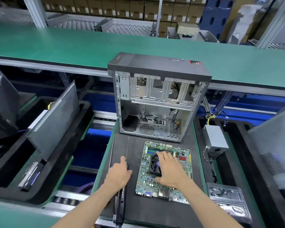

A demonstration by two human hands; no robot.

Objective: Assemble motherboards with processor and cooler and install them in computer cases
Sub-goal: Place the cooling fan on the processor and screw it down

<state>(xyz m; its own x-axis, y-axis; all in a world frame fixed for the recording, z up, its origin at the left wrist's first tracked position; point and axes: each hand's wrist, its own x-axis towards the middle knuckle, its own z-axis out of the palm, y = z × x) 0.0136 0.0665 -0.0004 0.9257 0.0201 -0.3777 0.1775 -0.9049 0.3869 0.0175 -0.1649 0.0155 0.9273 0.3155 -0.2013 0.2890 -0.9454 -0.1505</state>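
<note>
So, biggest first: the computer case (156,102) stands open-sided at the far end of my counter (133,209), w/ no board inside yet, only loose cables. The motherboard (164,171) lies flat on the black mat just in front of it, apart from the case. The cooler (155,165) already sits on the board, so I judge the CPU is under it, tho it's hidden. My right hand (169,170) lies spread over the cooler, fingers straight, pressing, not pinching. My left hand (118,174) rests on the long screwdriver (122,191) beside the board; whether its grip is closed I can't tell. Left to do: prob. screw the cooler down, then mount the board in the case.
</note>
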